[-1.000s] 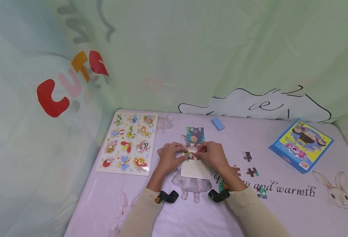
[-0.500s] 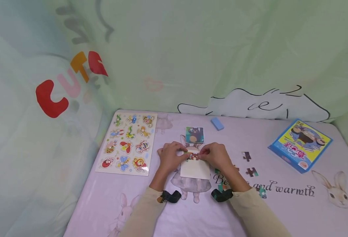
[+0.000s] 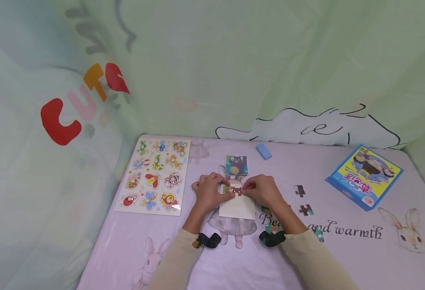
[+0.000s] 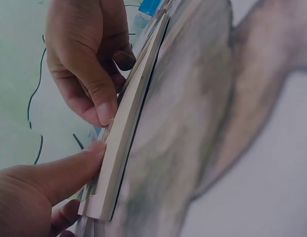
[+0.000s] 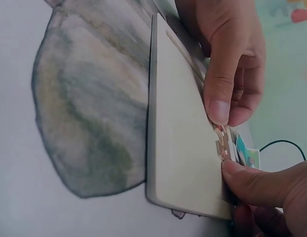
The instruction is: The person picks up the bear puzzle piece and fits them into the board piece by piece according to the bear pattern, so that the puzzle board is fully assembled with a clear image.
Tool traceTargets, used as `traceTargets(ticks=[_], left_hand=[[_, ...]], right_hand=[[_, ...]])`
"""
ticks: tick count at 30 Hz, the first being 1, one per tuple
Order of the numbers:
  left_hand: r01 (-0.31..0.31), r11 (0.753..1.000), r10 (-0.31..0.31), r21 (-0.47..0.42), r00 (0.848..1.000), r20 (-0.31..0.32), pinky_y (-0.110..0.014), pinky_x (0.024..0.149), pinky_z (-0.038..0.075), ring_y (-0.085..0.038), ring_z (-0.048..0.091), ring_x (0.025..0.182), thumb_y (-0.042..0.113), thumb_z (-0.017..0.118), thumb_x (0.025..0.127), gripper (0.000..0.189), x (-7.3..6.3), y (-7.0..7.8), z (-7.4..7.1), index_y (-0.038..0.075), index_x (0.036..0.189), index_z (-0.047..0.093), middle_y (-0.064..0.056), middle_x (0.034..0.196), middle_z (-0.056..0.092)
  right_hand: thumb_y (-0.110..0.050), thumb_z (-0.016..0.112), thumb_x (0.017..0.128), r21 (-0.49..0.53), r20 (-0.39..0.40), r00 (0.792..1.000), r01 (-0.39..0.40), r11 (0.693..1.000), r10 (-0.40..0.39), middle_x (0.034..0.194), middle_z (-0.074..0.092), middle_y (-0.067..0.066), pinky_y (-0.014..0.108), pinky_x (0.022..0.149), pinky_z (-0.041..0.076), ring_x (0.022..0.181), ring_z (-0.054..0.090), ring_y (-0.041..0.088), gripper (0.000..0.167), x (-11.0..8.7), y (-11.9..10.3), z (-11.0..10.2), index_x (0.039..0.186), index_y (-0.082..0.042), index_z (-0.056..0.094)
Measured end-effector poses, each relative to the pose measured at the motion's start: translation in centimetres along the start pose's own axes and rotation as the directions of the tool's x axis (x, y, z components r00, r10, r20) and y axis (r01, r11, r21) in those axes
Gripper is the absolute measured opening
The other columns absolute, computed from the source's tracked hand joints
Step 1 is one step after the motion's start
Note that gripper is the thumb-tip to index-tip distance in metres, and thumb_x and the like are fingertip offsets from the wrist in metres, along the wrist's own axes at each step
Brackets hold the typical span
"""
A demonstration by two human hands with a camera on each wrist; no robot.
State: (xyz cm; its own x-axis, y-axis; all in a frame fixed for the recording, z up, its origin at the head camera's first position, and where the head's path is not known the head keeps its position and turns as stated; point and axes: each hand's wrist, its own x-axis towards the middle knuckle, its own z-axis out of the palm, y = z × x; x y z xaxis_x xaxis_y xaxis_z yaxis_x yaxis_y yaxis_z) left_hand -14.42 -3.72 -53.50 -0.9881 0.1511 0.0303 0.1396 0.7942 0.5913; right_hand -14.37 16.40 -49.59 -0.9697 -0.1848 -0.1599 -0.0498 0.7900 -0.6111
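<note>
A pale puzzle board (image 3: 237, 210) lies in front of the person, with a row of bear jigsaw pieces (image 3: 237, 191) along its far edge. My left hand (image 3: 209, 192) grips the board's far left part, thumb on the pieces and fingertips at the far edge. From the other side, my right hand (image 3: 265, 190) pinches a jigsaw piece at the right of the row between thumb and forefinger. The right wrist view shows a brown piece (image 5: 223, 145) between both thumbs. Fingers hide part of the row.
A bear picture card (image 3: 236, 165) lies beyond the board, a blue block (image 3: 263, 151) farther back. Loose jigsaw pieces (image 3: 306, 210) are scattered right, some partly behind the right forearm. An insect peg puzzle (image 3: 152, 177) lies left; a blue-and-yellow box (image 3: 365, 177) stands right.
The left thumb has slid right along the row of pieces. The right hand has shifted slightly right of the brown pieces, which now show more openly. The board stays in place.
</note>
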Motion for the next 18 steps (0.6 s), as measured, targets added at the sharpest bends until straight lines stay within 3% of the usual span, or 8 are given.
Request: traceTargets(ticks=[8, 13, 18], left_hand=[[-0.017, 0.999, 0.017, 0.030, 1.000, 0.005, -0.056, 0.095, 0.027, -0.026, 0.050, 0.115, 0.049, 0.084, 0.079, 0.027, -0.2, 0.0, -0.1, 0.031, 0.097, 0.073, 0.010, 0.118, 0.066], [-0.015, 1.000, 0.015, 0.013, 1.000, 0.006, -0.056, 0.095, 0.027, -0.026, 0.050, 0.114, 0.049, 0.084, 0.079, 0.027, -0.2, 0.0, 0.0, 0.031, 0.096, 0.073, 0.011, 0.118, 0.067], [-0.008, 1.000, 0.008, 0.003, 1.000, 0.011, -0.056, 0.096, 0.026, -0.026, 0.050, 0.115, 0.048, 0.084, 0.079, 0.026, -0.2, -0.1, 0.0, 0.032, 0.097, 0.073, 0.011, 0.119, 0.067]], right_hand=[[-0.019, 0.077, 0.091, -0.020, -0.002, 1.000, 0.010, 1.000, -0.010, 0.080, 0.072, -0.001, 0.029, 0.068, 0.048, 0.075, 0.059, 0.015, 0.008, -0.5, 0.4, -0.6, 0.094, -0.012, 0.079], [-0.024, 0.074, 0.093, -0.028, -0.057, 0.998, -0.027, 0.999, 0.025, 0.091, 0.073, 0.004, 0.031, 0.070, 0.047, 0.082, 0.060, 0.020, 0.019, -1.9, 2.2, -3.6, 0.106, -0.011, 0.079], [-0.027, 0.074, 0.093, -0.076, -0.077, 0.993, -0.090, 0.993, 0.084, 0.099, 0.072, 0.011, 0.029, 0.068, 0.047, 0.089, 0.060, 0.026, 0.028, -3.4, 5.3, -7.3, 0.113, -0.007, 0.076]])
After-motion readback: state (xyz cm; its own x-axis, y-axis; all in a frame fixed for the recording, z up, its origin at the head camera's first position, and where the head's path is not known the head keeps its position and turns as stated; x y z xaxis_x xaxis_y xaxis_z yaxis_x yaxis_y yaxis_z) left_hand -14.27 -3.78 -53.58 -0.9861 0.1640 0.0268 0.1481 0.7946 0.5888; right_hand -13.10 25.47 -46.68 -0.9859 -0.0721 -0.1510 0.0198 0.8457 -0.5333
